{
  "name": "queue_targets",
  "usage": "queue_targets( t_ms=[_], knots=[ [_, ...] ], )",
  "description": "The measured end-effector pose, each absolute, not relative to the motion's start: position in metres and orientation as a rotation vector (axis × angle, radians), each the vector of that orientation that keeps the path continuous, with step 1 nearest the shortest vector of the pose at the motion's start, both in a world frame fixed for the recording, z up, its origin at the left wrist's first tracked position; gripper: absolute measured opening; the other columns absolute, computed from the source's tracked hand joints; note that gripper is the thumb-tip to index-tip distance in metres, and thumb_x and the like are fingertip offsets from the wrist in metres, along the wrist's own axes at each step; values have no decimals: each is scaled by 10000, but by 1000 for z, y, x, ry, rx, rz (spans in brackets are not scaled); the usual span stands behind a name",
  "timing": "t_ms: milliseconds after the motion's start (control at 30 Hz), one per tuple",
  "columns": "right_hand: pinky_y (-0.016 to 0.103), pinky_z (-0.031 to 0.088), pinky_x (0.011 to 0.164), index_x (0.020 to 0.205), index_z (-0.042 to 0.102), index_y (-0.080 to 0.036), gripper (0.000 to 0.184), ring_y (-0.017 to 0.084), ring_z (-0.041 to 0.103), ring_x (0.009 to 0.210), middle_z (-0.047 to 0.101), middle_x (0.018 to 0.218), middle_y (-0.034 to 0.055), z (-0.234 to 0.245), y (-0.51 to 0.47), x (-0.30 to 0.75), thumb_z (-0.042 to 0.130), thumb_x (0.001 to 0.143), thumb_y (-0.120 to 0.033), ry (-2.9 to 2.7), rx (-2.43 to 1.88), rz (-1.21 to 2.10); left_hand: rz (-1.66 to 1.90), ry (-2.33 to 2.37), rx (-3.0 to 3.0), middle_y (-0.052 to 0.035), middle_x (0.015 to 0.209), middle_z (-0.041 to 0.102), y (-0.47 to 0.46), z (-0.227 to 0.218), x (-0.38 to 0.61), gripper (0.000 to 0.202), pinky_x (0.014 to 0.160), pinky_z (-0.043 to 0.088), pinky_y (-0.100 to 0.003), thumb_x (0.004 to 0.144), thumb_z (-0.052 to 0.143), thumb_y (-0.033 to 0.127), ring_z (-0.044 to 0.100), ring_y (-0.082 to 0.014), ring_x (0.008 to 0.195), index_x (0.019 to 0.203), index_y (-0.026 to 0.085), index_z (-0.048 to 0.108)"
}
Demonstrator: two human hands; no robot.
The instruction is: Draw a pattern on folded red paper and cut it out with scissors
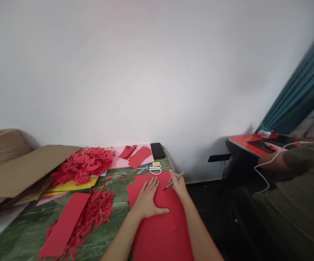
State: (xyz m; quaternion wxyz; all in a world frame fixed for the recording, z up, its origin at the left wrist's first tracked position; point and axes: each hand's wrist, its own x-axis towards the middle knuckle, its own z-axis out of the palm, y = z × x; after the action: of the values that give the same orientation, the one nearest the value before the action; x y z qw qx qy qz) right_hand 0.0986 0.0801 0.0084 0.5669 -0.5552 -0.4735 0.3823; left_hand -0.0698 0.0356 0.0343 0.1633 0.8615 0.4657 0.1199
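Observation:
Large red paper sheets lie in front of me at the right part of the green-covered table. My left hand rests flat on them, fingers spread and thumb pointing right. My right hand grips a tan brush pen, its dark tip close to the paper's upper part; whether it touches I cannot tell. Just beyond the paper lie white-handled scissors with a small yellow block beside the handles. I see no marks on the red paper.
Left are heaps of red paper cutouts and scraps, a red strip and cardboard. A black phone lies near smaller red pieces. At right, a person sits by a red desk.

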Motion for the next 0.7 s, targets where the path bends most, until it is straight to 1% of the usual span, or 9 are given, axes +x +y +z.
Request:
queue_targets(
  t_ms=[100,167,233,433,600,700],
  knots=[
    [222,294,316,350,433,-212,542,100,367,261,368,258,-39,5,82,100,438,714,-613,-1114,-1323,911,341,1449,2437,-83,1451,69,34,37,-69,1123,1062,40,-472,467,493,791,14,-270,1315,1365,194,179],
    [221,301,325,336,436,-209,534,103,382,267,374,256,-35,3,85,100,472,701,-598,-1122,-1337,915,324,1534,2394,-110,1448,58,34,37,-68,1208,1057,30,-489,424,495,806,0,-285,1312,1375,158,125],
    [222,303,331,331,445,-206,528,105,387,268,377,251,-33,0,87,100,491,691,-589,-1126,-1351,912,288,1566,2364,-127,1443,66,34,37,-67,1248,1057,28,-489,412,489,811,8,-287,1311,1377,126,93],
    [228,315,342,353,464,-200,528,115,412,279,414,263,-26,0,89,100,482,677,-616,-1122,-1336,912,268,1546,2374,-123,1441,70,36,35,-68,1248,1057,17,-494,416,460,826,9,-281,1314,1372,104,113],
    [235,317,344,396,495,-193,522,123,421,283,451,285,-17,5,86,97,481,654,-646,-1107,-1310,901,294,1536,2379,-115,1443,76,36,34,-69,1226,1057,18,-493,426,470,818,10,-283,1313,1375,131,110],
    [232,299,336,418,493,-195,518,117,393,275,433,283,-28,7,85,95,462,660,-652,-1084,-1307,891,289,1478,2402,-117,1441,95,36,36,-69,1217,1058,9,-493,432,481,811,29,-279,1314,1375,141,106]
  ],
)
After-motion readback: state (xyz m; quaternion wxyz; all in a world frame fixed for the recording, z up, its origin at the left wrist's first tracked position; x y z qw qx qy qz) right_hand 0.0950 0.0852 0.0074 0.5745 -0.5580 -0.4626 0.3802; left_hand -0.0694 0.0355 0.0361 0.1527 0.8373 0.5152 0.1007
